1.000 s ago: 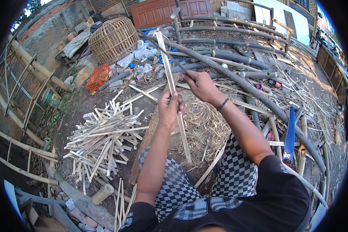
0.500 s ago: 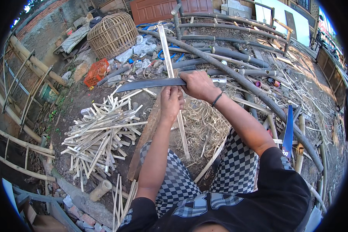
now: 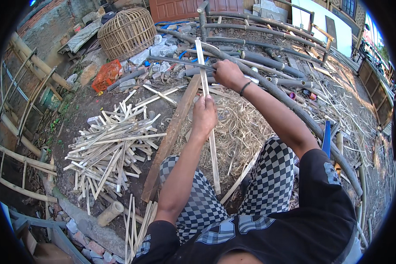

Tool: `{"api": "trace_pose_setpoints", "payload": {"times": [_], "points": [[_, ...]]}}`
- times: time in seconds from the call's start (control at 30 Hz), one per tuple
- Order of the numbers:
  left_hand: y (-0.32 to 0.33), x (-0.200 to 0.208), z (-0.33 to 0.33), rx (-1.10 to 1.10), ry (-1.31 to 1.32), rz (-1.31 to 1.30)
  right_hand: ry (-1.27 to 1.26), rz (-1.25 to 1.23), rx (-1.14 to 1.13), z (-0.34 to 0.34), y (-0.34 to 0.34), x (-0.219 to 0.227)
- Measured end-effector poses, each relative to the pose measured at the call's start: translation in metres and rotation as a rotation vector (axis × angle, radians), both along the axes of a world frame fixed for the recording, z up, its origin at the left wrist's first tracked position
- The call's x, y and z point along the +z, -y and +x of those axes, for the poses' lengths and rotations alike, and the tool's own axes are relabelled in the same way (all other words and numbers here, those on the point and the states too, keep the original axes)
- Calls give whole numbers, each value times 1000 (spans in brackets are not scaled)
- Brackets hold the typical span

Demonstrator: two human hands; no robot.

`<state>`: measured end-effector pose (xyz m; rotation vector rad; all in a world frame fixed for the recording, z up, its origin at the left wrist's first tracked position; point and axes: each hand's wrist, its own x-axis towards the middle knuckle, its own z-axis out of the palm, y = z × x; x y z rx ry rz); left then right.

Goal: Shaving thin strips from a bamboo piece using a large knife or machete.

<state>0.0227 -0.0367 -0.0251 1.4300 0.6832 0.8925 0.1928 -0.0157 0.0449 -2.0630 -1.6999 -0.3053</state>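
Observation:
My left hand [image 3: 205, 115] is closed round a long, pale bamboo strip [image 3: 214, 156] that runs away from me between my knees. Farther along, my right hand [image 3: 229, 75] grips a machete [image 3: 174, 60]; its handle is mostly hidden in my fist. The dark blade points left, seen nearly edge-on, and crosses the strip beyond my left hand. Whether it bites into the strip, I cannot tell. Beneath the strip and to its left, a brown wooden plank [image 3: 171, 138] slants along the ground.
A pile of cut bamboo strips [image 3: 114, 149] lies at left, curly shavings [image 3: 240, 132] at right. A thick bamboo pole [image 3: 290, 103] crosses the right side, near a blue saw [image 3: 326, 138]. Farther off are an orange crate [image 3: 106, 75], a woven cage [image 3: 126, 33] and rubble [image 3: 163, 48].
My right hand has moved away from me, carrying the machete farther up the strip, and the blade has turned from flat to nearly edge-on. The strip's far end has swung right and come nearer.

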Motion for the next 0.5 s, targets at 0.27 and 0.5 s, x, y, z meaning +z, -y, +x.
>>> {"api": "trace_pose_setpoints", "payload": {"times": [0.27,0.5], "points": [[-35,-22,2,132,-83,172,160,-115,243,-47,27,-20],[-19,-2,-5,222,-312,304,164,-169,224,-32,9,-18]]}}
